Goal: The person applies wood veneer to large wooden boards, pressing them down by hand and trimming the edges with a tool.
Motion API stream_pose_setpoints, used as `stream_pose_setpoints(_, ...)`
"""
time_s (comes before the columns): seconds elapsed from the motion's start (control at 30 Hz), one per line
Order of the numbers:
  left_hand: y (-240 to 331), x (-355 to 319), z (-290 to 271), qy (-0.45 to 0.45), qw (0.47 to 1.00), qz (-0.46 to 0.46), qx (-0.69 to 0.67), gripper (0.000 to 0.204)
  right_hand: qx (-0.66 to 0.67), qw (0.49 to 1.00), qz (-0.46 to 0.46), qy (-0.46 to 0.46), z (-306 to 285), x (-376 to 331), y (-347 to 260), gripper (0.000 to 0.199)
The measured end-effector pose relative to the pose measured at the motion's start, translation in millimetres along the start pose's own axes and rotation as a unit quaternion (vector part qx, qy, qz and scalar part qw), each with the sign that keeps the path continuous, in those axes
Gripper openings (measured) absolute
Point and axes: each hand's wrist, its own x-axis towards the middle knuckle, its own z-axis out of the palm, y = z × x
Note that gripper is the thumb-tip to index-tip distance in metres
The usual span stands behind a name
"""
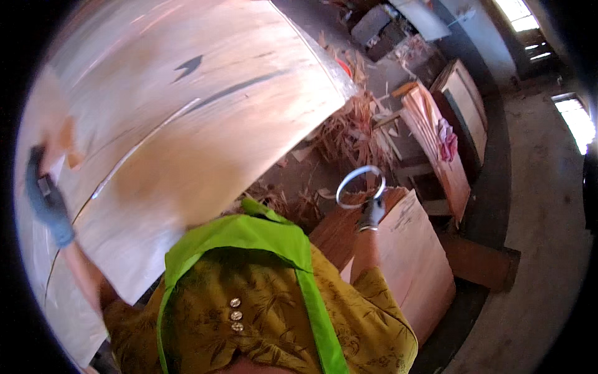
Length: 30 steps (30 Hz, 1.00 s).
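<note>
The gloved right hand (pixel 372 213) pinches a white ring (pixel 367 168) by its lower edge, over the wood stack (pixel 408 258). The gloved left hand (pixel 50 204) is at the left of the pale board (pixel 187 146); its grip I cannot tell. Wood scraps (pixel 356 128) lie beyond.

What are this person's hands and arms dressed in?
The left hand wears a blue-grey glove; the right hand wears a paler grey glove, partly dark. The sleeves are mustard with a darker leafy print; forearms are bare.

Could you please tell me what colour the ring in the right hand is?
The ring looks white; it shows best in the head view.
</note>
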Motion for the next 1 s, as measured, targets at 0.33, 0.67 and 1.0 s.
stream_pose_setpoints(0.33, 224.8, -101.0, 218.6, -0.339, 0.938, -0.065, -0.038, 0.053, -0.248, 0.963, 0.049, 0.092, -98.9, 167.9, -28.6, 0.015)
stream_pose_setpoints(0.67, 165.9, -154.5, 225.0, -0.333, 0.922, -0.149, 0.127, 0.055, -0.404, 0.898, -0.153, -0.086, -17.7, 130.1, -44.7, 0.028)
stream_pose_setpoints(1.0, -14.8, -203.0, 231.6, -0.372, 0.815, -0.263, 0.357, 0.022, -0.131, 0.726, 0.257, -0.624, 385.4, -62.3, -48.9, 0.02)
